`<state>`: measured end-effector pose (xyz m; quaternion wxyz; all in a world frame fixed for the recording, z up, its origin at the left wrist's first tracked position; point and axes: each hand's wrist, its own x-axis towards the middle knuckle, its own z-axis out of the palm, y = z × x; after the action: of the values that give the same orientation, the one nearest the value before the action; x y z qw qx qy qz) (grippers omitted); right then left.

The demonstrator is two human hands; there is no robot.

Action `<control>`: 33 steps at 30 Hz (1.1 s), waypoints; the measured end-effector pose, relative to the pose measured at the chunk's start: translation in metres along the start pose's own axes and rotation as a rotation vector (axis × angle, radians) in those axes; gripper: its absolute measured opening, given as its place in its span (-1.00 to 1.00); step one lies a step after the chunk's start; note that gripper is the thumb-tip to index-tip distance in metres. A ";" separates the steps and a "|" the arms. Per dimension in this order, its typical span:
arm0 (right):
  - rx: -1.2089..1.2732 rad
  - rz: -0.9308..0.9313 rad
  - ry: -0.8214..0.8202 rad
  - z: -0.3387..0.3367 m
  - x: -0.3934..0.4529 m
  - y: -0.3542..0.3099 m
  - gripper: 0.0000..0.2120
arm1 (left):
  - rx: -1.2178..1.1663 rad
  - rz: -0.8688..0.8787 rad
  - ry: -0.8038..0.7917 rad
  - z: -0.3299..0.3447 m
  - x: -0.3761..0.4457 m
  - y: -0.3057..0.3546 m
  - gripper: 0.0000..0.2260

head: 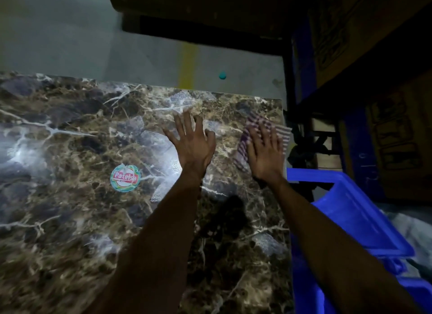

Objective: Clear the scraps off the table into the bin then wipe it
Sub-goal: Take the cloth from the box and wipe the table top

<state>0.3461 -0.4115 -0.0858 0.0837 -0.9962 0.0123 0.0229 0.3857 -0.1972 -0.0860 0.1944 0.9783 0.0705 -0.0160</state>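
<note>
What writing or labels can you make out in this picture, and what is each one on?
"Patelsa": white letters on a red band across the round sticker, which is stuck on the marble table.
Dark printing on the cardboard boxes at the right: too dim and blurred to read.
Faint marks on the blue post beside them: unreadable.
No other writing shows, none on the striped cloth or the blue bin.
</note>
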 end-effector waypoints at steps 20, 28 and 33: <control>0.061 -0.080 -0.030 -0.005 0.016 0.029 -0.48 | 0.150 0.373 -0.072 0.010 0.006 0.005 -0.57; 0.076 0.015 -0.056 -0.009 0.120 -0.010 -0.45 | 0.112 0.370 -0.023 0.012 0.010 0.004 -0.56; 0.066 -0.076 -0.080 -0.003 0.119 -0.057 -0.46 | 0.062 0.330 0.048 0.011 0.010 0.007 -0.61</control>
<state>0.4667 -0.3583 -0.0792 0.1175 -0.9909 -0.0279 0.0589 0.3968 -0.2061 -0.0946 0.1625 0.9821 -0.0871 0.0373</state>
